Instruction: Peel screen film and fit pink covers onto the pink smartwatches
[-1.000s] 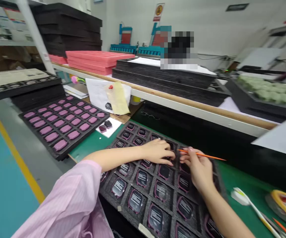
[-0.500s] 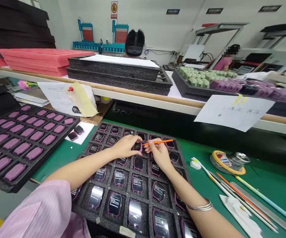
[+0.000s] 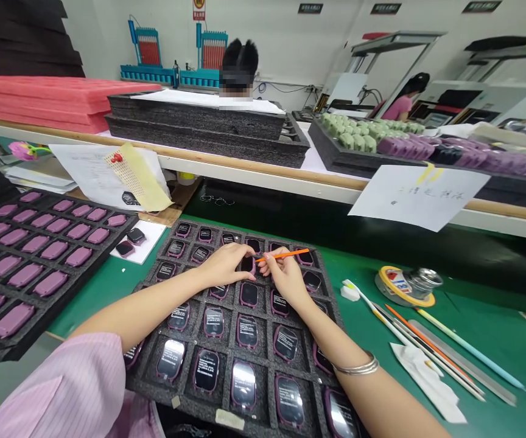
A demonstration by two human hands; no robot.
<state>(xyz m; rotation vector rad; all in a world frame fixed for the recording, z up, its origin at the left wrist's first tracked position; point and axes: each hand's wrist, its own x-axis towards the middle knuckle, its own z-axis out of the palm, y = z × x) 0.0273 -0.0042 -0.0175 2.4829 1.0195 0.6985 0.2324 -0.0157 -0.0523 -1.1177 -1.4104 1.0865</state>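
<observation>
Both hands met over the far rows of the foam tray [image 3: 150, 378]. The left hand [image 3: 229, 266] pinched a watch body [image 3: 247, 265] in its pocket, and the right hand [image 3: 287, 281] gripped an orange stick [image 3: 285, 255] crosswise above it. The work looked like mid-tray checking, and bringing the tip down onto the piece called for a light touch.

Bright, even overhead light, soft shadows, glare on glossy screens [image 3: 243, 384], wide-angle stretching at edges.

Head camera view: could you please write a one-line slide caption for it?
Left hand and right hand, holding an orange stick, meet over a purple-rimmed piece in a black foam tray.
</observation>
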